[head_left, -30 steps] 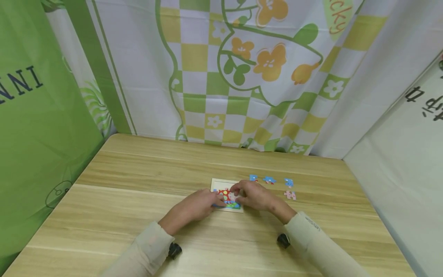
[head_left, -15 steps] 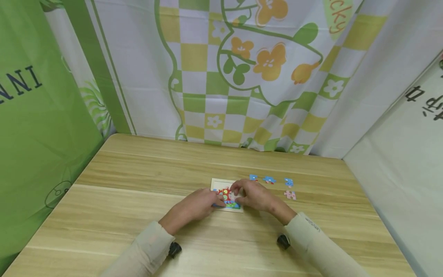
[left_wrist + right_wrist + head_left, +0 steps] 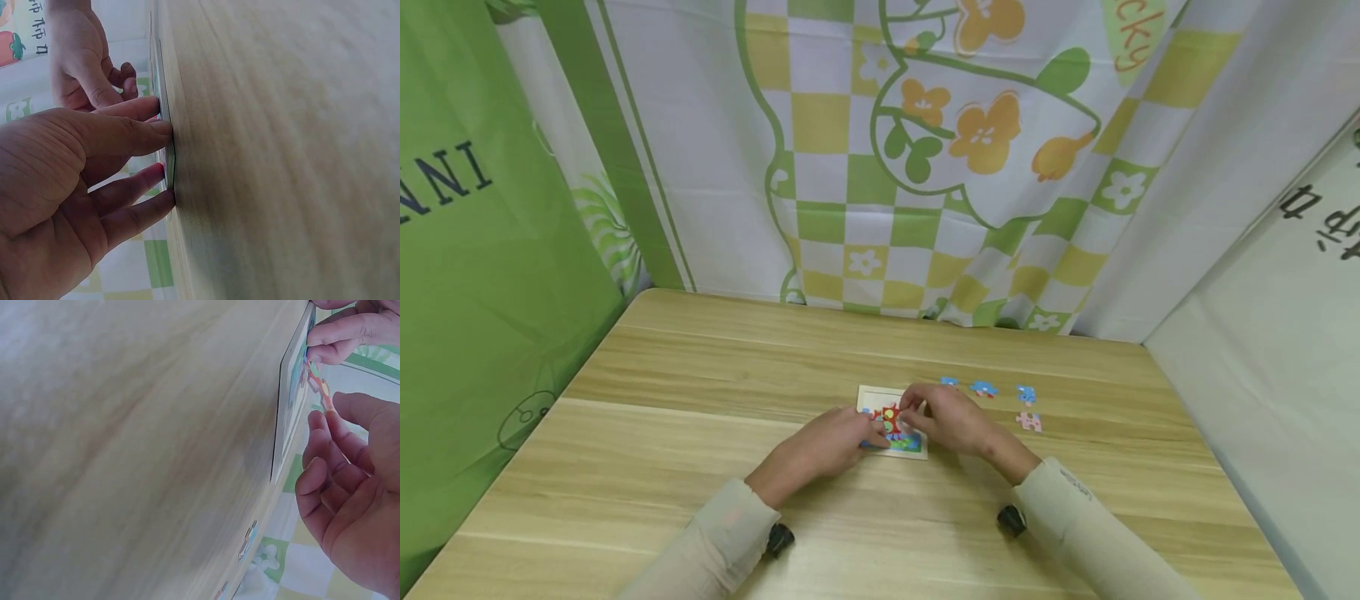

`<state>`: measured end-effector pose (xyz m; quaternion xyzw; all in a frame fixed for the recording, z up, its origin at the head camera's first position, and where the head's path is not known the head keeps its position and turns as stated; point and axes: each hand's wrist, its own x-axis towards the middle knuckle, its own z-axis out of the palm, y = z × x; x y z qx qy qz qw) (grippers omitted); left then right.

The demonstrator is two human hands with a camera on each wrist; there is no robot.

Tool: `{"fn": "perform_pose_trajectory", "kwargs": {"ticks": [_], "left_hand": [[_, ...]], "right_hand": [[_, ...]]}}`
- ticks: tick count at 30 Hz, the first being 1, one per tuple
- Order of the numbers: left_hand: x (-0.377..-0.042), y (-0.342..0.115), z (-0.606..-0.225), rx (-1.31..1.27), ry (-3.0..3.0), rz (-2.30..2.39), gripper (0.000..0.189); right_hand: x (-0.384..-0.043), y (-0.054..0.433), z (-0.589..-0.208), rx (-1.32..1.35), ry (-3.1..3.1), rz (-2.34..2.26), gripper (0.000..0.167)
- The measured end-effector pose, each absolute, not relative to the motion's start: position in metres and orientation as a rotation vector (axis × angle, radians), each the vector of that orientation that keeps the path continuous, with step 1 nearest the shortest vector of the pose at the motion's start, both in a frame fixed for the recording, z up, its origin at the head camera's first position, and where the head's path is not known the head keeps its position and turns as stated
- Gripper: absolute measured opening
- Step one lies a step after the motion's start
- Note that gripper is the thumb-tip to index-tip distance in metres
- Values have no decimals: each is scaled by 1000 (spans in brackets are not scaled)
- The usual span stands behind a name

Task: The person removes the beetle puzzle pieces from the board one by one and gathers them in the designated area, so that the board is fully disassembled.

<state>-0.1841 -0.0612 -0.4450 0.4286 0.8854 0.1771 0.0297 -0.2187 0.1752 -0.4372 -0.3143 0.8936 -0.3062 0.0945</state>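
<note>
A small jigsaw tray (image 3: 867,393) with a pale frame lies on the table, its lower part filled with blue and green pieces. My left hand (image 3: 833,442) rests on the tray's left side, fingertips pressing at its surface and edge in the left wrist view. With thumb and index finger, my right hand (image 3: 356,481) pinches the edge of a red puzzle piece (image 3: 324,391) with yellow and green spots. That piece stands tilted up from the tray, its lower end near the left fingertips. My right fingers partly cover the tray's right side in the head view.
Several loose puzzle pieces lie right of the tray: blue ones (image 3: 983,389) at the back, another blue one (image 3: 1026,394), and a pink one (image 3: 1029,422). The wooden table (image 3: 700,375) meets a patterned curtain (image 3: 865,217) behind.
My right hand has moved slightly up and away from me, its thumb drawing closer to the index finger. The red piece looks raised more. My left hand stays in place.
</note>
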Motion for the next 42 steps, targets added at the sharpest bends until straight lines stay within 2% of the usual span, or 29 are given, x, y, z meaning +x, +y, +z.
{"fn": "perform_pose_trajectory", "kwargs": {"ticks": [20, 42], "left_hand": [[-185, -61, -443, 1316, 2731, 527, 39], [-182, -62, -443, 1312, 2745, 490, 38]], "right_hand": [[-224, 184, -424, -845, 2661, -995, 9], [-220, 273, -404, -688, 2706, -978, 9]]}}
